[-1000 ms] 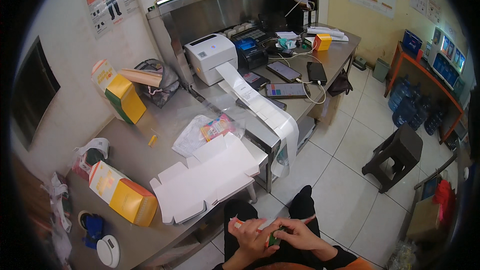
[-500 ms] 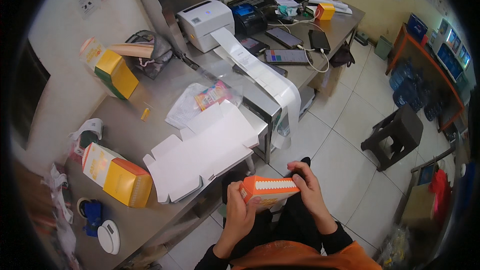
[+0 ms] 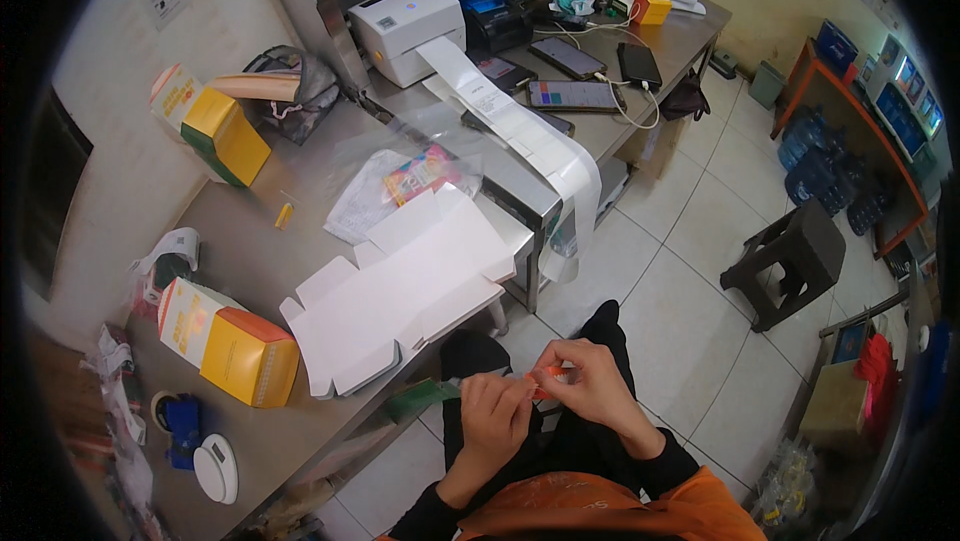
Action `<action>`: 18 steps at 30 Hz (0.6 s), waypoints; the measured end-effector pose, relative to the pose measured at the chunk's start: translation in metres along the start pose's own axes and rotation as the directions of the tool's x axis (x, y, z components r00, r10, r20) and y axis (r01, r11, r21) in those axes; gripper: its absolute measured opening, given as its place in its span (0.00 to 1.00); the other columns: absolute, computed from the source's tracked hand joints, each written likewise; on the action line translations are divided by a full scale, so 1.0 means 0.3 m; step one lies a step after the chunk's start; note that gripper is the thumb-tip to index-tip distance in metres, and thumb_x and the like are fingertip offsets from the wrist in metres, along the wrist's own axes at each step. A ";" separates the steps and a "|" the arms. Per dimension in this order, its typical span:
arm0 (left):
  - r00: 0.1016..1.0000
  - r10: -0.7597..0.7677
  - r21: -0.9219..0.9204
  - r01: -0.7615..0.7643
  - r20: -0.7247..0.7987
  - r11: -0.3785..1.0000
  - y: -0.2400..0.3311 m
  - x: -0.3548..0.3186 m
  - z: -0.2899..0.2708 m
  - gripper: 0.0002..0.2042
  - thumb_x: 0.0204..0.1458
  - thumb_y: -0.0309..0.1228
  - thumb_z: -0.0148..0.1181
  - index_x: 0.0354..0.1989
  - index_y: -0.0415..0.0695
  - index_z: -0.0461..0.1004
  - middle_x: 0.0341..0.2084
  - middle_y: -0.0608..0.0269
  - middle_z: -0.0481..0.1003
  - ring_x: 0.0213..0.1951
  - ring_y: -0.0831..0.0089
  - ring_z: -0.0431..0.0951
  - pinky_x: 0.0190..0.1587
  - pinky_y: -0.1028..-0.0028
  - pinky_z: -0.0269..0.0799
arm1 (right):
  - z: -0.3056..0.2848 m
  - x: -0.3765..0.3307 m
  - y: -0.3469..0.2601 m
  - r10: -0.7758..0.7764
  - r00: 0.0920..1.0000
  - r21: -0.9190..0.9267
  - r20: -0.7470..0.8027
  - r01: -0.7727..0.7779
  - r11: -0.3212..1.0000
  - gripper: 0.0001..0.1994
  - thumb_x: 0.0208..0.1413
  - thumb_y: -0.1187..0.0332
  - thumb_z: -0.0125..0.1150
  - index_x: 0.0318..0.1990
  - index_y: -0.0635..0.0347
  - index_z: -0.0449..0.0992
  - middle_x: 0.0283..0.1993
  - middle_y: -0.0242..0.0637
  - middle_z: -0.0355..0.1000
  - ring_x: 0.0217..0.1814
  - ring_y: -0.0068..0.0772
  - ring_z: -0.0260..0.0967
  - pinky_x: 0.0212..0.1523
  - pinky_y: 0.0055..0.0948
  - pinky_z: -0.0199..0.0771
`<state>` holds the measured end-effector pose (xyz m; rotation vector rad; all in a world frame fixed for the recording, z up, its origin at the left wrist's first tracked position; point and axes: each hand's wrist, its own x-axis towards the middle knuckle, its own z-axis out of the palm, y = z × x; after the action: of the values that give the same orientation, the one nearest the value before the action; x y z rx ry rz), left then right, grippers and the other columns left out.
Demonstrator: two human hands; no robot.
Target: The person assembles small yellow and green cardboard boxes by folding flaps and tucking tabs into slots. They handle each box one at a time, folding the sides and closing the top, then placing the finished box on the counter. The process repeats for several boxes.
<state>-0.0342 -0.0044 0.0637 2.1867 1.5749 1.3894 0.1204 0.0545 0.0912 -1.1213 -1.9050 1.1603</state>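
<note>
Over my lap, my left hand [image 3: 495, 409] is closed round the middle of a small carton box. The box's green end [image 3: 415, 398] sticks out past the left side of that hand, and an orange end shows at the right between my hands. With fingertips drawn together, my right hand [image 3: 592, 381] pinches the orange end [image 3: 548, 377]. Most of the box is hidden behind my fingers. Left of my hands, on the metal table [image 3: 235, 276], lie unfolded white card blanks [image 3: 400, 291], beside a yellow, white and orange carton [image 3: 235, 346].
A second yellow carton [image 3: 225, 131] stands by the wall near a mesh bag [image 3: 315, 91]. A white label printer [image 3: 408, 31] trails a label strip [image 3: 520, 141] over the table edge. Phones [image 3: 575, 96] lie behind it. A white scale [image 3: 216, 469] sits near a blue tape dispenser [image 3: 180, 431]. A dark stool [image 3: 785, 261] stands right.
The box has turned in my hands, from its orange and white faces showing to its green end pointing left. My right hand has moved left to the orange end.
</note>
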 end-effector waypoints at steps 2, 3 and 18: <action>0.996 0.045 -0.006 -0.045 -0.079 0.999 -0.011 -0.001 0.019 0.09 0.42 0.20 0.63 0.33 0.42 0.72 0.27 0.60 0.71 0.32 0.60 0.71 0.35 0.67 0.65 | -0.002 -0.003 0.002 0.001 1.000 0.104 0.016 -0.003 0.995 0.05 0.53 0.72 0.56 0.34 0.64 0.75 0.29 0.41 0.72 0.27 0.32 0.71 0.30 0.24 0.71; 0.992 0.064 -0.012 -0.066 -0.107 0.998 -0.014 -0.002 0.022 0.10 0.41 0.20 0.64 0.33 0.42 0.73 0.28 0.60 0.72 0.33 0.61 0.72 0.34 0.68 0.67 | -0.007 -0.006 0.003 0.020 0.999 0.135 0.029 -0.024 0.991 0.06 0.53 0.73 0.55 0.35 0.64 0.76 0.30 0.41 0.72 0.27 0.31 0.71 0.30 0.24 0.71; 0.977 0.117 -0.129 -0.095 0.176 0.987 -0.021 -0.009 0.034 0.11 0.38 0.19 0.62 0.33 0.42 0.76 0.27 0.62 0.71 0.32 0.64 0.73 0.32 0.71 0.71 | -0.115 -0.066 0.053 -0.011 0.930 -0.067 0.367 0.038 0.997 0.09 0.55 0.72 0.52 0.42 0.61 0.75 0.35 0.43 0.73 0.36 0.47 0.70 0.39 0.32 0.70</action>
<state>-0.0312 0.0003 0.0528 2.2823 1.2961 1.2328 0.1632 0.0535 0.0892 -0.9635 -2.2523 1.3718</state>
